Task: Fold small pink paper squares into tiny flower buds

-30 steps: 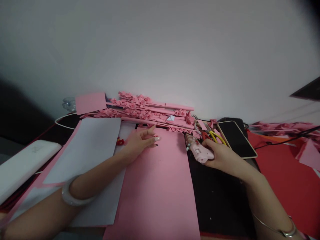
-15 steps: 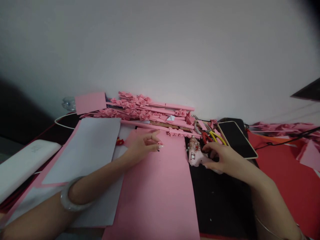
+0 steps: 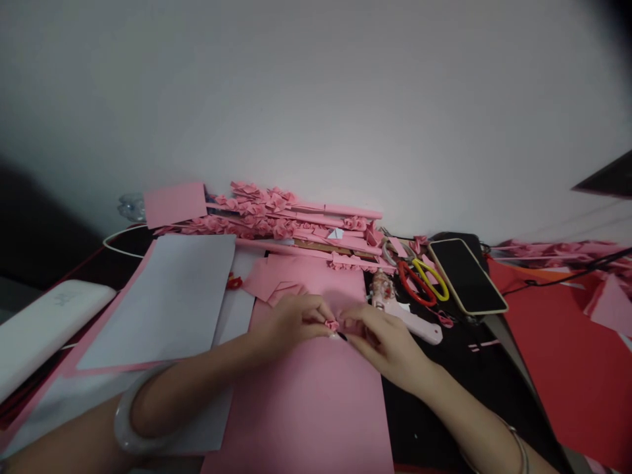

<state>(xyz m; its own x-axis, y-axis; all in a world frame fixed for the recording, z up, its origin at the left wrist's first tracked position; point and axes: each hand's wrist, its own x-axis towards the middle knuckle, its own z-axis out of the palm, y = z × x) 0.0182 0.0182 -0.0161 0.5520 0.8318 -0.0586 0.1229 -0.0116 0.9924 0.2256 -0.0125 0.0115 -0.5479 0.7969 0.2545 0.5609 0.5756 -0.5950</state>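
Note:
Between the thumb and forefinger of my left hand [image 3: 299, 322] is a small pink paper rose [image 3: 332, 325]. My right hand [image 3: 388, 339] meets it from the other side, thumb and forefinger closed at the rose's edge; its other fingers are curled and partly hidden. Both hands are above a long pink paper sheet [image 3: 326, 408]. Just right of my right hand, a pale pink glue gun [image 3: 417, 324] lies on the black mat [image 3: 444, 382]. Beyond its handle rest scissors with a red and a yellow loop [image 3: 434, 280].
Paper-flower stems [image 3: 276, 217] are heaped along the wall. White sheets [image 3: 162, 296] and a white power bank [image 3: 54, 329] lie at left. To the right are a phone [image 3: 467, 276], red paper [image 3: 553, 342] and a black cable [image 3: 573, 276].
My right hand has left the glue gun and come left to the paper rose. My left hand has moved nearer to me with the rose. The glue gun's handle now shows fully.

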